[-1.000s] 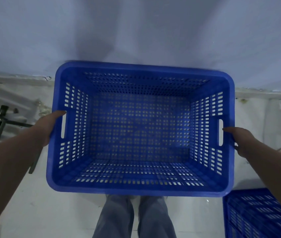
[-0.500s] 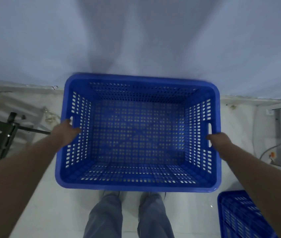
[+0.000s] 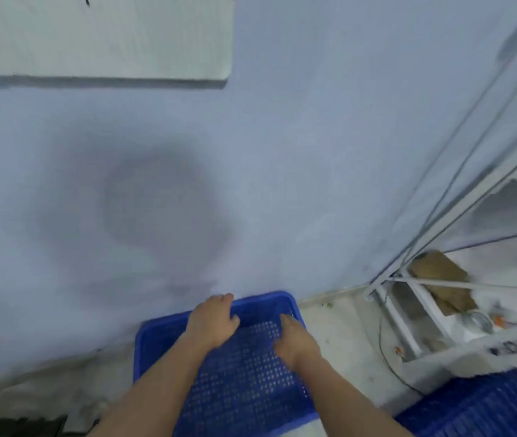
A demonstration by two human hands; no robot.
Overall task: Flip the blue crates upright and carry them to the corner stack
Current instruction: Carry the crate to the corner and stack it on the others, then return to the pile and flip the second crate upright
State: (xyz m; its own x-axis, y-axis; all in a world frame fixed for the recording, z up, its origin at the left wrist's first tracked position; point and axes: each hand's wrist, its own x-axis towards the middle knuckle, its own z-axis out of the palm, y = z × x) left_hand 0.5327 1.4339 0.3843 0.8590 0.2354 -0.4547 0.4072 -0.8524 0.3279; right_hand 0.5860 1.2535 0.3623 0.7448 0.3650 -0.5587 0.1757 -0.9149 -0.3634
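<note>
Now both hands, left (image 3: 211, 323) and right (image 3: 293, 339), hover loose-fingered over the crate (image 3: 244, 383).

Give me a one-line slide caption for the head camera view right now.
Both hands, left and right, reach over a blue crate on the floor by the wall; a second crate lies lower right.

Crate (image 3: 219, 383) against wall (image 3: 251, 184)

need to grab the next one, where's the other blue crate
In the head view the second blue crate sits on the floor at bottom right, right of the crate under both hands, below the white metal frame.
</note>
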